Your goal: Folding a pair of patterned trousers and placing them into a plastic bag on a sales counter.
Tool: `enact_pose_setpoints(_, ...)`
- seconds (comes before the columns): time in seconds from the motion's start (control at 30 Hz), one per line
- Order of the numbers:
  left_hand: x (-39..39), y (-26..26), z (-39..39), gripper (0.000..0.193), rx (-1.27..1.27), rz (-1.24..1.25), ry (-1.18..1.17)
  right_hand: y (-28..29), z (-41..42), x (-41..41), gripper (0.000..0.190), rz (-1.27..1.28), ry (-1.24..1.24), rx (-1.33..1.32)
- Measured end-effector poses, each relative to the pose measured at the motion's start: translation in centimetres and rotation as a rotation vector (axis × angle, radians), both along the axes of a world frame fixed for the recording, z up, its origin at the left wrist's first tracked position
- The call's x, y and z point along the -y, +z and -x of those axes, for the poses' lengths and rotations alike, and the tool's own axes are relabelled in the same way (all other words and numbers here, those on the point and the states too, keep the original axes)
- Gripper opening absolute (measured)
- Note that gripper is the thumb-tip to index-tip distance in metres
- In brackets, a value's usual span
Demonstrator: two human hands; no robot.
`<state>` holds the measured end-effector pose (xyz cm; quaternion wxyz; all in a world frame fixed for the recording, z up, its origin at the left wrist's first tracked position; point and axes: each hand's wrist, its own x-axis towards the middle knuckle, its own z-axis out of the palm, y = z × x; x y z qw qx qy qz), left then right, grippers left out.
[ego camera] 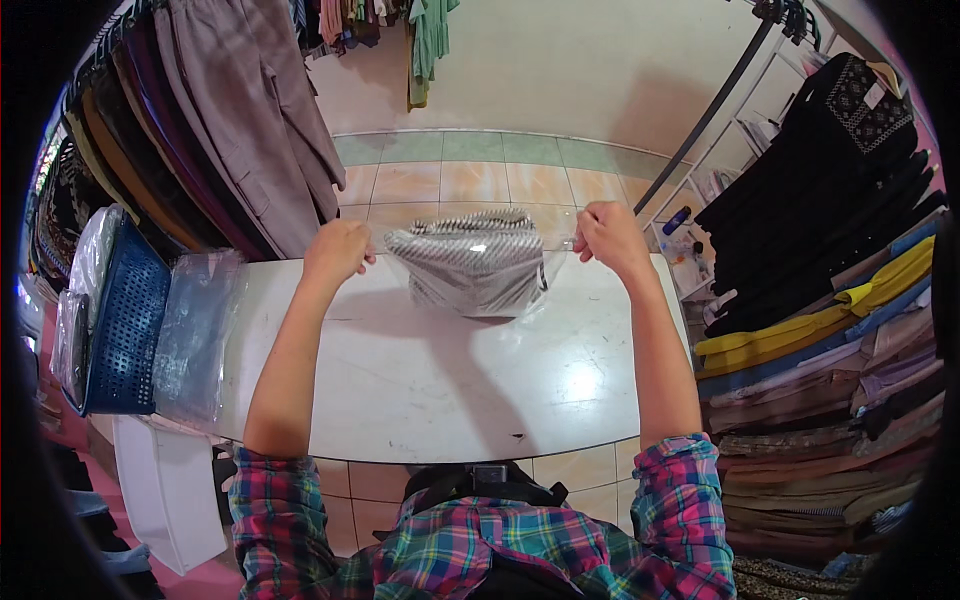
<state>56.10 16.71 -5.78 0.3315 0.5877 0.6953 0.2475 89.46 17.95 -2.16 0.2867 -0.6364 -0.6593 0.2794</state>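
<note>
A folded black-and-white patterned garment [472, 262] is inside a clear plastic bag [555, 270] over the far half of the white table [420, 390]. My left hand [339, 249] pinches the bag's upper left corner. On the other side, my right hand [611, 234] grips the upper right corner. The bag's top edge is stretched wide between both hands, and the garment sits in its middle. A shadow falls on the tabletop below it.
At the table's left end lie flat clear plastic bags [201, 330] beside a blue perforated basket [129, 322] with wrapped packages. Hanging trousers [240, 112] crowd the far left. A black garment [795, 195] hangs at right, above stacked folded clothes [810, 420].
</note>
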Motion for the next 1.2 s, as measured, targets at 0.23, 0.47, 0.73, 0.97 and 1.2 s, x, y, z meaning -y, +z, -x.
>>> enact_pose_setpoints(0.23,4.7,0.9,-2.4,0.03,-0.184,-0.359,0.133,-1.9,-1.1,4.8,0.024,-0.472,-0.081,0.095)
enact_pose_setpoints(0.47,18.4,-18.9,-3.5,0.021,-0.423,-0.203,-0.043,-23.2,-2.2,18.7,0.015,-0.134,-0.096,0.187)
enact_pose_setpoints(0.73,21.1,-21.8,-3.8,0.02,-0.6,-0.306,-0.07,-26.2,-1.3,21.3,0.015,-0.304,-0.133,0.282)
enact_pose_setpoints(0.97,23.0,-23.7,-4.0,0.021,-0.602,-0.393,-0.084,-27.5,-3.0,23.0,0.017,-0.198,-0.046,0.508)
enact_pose_setpoints(1.2,24.5,-23.3,-1.9,0.018,-0.556,-0.464,-0.287,-25.7,-5.1,25.0,0.018,-0.301,0.146,0.513)
